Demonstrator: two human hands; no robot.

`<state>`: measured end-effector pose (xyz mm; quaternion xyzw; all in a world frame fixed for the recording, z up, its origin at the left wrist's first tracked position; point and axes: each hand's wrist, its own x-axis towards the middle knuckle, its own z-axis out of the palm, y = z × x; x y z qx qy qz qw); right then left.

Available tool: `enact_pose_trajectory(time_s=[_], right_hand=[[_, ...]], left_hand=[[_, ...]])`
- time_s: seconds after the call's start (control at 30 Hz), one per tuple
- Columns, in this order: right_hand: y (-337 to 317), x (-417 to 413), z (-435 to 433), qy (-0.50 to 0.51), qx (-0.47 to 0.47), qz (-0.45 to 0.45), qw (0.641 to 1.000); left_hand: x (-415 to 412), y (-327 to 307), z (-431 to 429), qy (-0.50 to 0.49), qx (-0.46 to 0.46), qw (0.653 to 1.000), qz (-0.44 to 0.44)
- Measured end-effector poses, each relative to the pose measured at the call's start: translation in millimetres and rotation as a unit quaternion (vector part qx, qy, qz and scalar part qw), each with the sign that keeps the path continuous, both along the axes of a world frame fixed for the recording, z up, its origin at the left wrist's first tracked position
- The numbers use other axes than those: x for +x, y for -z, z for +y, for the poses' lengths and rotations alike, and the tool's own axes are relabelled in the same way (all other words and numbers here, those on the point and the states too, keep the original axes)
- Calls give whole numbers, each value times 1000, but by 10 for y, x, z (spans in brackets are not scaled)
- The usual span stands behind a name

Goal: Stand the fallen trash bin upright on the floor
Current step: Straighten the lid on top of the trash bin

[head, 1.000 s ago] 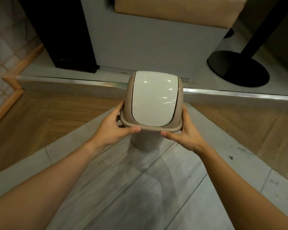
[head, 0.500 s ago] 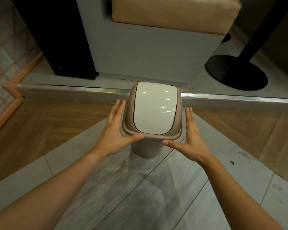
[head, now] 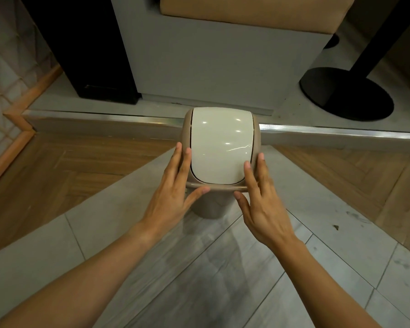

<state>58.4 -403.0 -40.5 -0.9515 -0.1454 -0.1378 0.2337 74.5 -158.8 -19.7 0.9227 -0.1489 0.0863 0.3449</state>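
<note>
The small trash bin stands upright on the grey tiled floor. It has a taupe body and rim and a glossy cream swing lid facing up. My left hand is at the bin's left side, fingers straight along the rim and thumb at the front edge. My right hand mirrors it on the right side, fingers spread. Neither hand is closed around the bin; they lie flat against it or just off it. The lid hides most of the bin's body.
Just behind the bin runs a low step with a metal edge. On the step stand a grey seat base with a tan cushion, a black cabinet and a black round stand base. Wood flooring flanks the tiles.
The bin went from being gripped at the rim and held to standing on the floor. Both hands have opened, and their fingers now lie straight beside the lid.
</note>
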Motion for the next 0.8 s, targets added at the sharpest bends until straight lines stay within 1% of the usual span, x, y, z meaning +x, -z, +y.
enact_pose_trajectory(time_s=[0.2, 0.4, 0.6, 0.8], right_hand=[[55, 5, 109, 11, -17, -26, 999], [131, 241, 114, -1, 21, -32, 999], [143, 681, 160, 23, 40, -13, 999], [156, 1225, 131, 1, 41, -23, 999]], left_hand=[[84, 99, 43, 21, -3, 999, -24], [314, 112, 57, 31, -1, 999, -37], [716, 33, 67, 27, -7, 1000, -5], [1209, 14, 35, 16, 3, 1000, 15]])
